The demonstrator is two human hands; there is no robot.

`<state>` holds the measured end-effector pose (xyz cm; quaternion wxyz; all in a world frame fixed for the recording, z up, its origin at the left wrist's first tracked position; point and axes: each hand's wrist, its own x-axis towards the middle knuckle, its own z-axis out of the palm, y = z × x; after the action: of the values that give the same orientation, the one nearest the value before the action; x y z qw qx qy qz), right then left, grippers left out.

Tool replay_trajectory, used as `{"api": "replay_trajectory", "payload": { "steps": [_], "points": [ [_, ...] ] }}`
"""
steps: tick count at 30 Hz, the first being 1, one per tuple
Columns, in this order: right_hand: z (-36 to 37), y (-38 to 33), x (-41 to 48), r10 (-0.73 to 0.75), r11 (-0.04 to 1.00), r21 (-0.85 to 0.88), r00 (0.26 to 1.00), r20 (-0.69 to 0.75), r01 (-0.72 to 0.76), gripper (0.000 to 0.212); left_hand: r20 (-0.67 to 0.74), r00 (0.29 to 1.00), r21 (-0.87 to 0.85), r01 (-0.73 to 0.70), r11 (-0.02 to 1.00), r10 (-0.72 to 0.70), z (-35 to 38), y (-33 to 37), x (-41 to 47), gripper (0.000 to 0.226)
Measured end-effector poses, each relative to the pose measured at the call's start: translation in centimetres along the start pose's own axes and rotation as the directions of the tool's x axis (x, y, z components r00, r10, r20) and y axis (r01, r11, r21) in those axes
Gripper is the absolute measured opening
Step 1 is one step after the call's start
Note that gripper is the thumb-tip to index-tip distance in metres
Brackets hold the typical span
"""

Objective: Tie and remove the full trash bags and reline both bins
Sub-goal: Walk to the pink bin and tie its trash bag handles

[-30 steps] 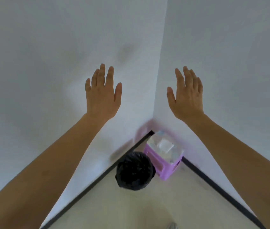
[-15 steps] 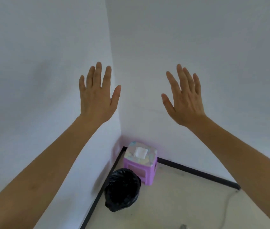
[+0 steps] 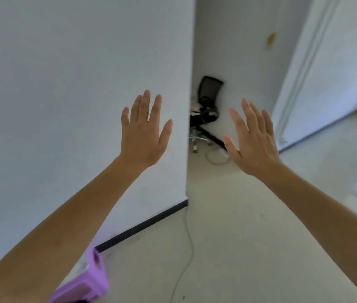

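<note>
Both arms are stretched out in front of me with the backs of the hands toward the camera. My left hand [image 3: 143, 132] is held up before a white wall, fingers straight and spread, holding nothing. My right hand [image 3: 253, 141] is raised at the same height, fingers straight, also empty. No bin and no trash bag shows in this view. Only a corner of the purple stool [image 3: 85, 285] appears at the bottom left, partly behind my left forearm.
A white wall [image 3: 63, 84] ends at an outer corner with black skirting [image 3: 147, 226]. Beyond it stands a black office chair [image 3: 206, 106] in a recess. A grey cable [image 3: 189, 248] runs along the pale floor. A white door frame [image 3: 300, 73] rises at the right.
The view has swung right: the black-lined bin has left the frame and the purple stool has slid to the bottom left. Chair, cable and door frame came into sight. Both hands stay raised and empty.
</note>
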<state>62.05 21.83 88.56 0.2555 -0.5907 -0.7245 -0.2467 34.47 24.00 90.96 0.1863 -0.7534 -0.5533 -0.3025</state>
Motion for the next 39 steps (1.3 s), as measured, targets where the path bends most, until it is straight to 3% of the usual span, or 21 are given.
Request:
{"api": "replay_trajectory", "payload": {
  "steps": [6, 15, 19, 28, 39],
  "points": [
    [-3.6, 18.9, -8.4, 0.186, 0.970, -0.154, 0.982, -0.022, -0.187, 0.063, 0.001, 0.973, -0.194, -0.227, 0.954, 0.232, 8.4, 20.2, 5.6, 0.062],
    [-6.1, 44.3, -17.5, 0.462, 0.841, -0.314, 0.887, -0.006, -0.441, 0.064, 0.035, 0.887, -0.389, -0.413, 0.823, 0.461, 19.6, 47.8, 9.4, 0.069],
    [-4.0, 52.7, -17.2, 0.496, 0.817, -0.330, 0.868, -0.016, -0.473, 0.066, 0.002, 0.847, -0.399, -0.487, 0.777, 0.532, 24.5, 55.1, 13.6, 0.069],
    [3.3, 74.6, -10.5, 0.522, 0.765, -0.412, 0.851, -0.053, -0.495, 0.070, -0.111, 0.834, -0.479, -0.521, 0.707, 0.540, 38.3, 69.9, 30.6, 0.069],
    [5.4, 103.9, -10.2, 0.641, 0.607, -0.461, 0.742, -0.197, -0.647, 0.076, -0.157, 0.725, -0.575, -0.619, 0.535, 0.670, 52.7, 98.5, 46.3, 0.069]
  ]
}}
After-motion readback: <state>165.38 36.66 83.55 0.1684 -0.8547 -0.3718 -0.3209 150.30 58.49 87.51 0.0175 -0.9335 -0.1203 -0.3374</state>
